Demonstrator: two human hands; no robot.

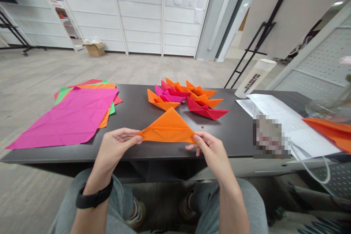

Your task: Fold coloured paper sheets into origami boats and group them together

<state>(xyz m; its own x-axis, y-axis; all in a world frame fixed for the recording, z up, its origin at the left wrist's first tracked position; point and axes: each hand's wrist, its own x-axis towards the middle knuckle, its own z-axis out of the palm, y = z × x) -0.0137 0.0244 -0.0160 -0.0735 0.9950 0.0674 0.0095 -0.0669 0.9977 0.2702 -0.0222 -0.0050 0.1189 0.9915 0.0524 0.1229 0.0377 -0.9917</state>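
Observation:
Between my two hands is a folded orange paper (168, 126), shaped like a triangle with a wide bottom band and its point facing away from me. My left hand (119, 142) pinches the left corner between thumb and fingers. At the opposite corner, my right hand (207, 148) pinches with thumb and forefinger, its other fingers partly curled below. Just beyond the paper stand several folded paper boats: an orange boat (161, 101) at the left, a magenta boat (171, 97) behind it, and a red boat (207, 109) at the right.
A stack of coloured paper sheets (74, 117), magenta on top, lies on the left of the dark table (131, 98). To the right are a white cylinder (255, 78), printed papers (285, 117), a blurred-out object (270, 137), a white cable (327, 175) and an orange paper piece (329, 129).

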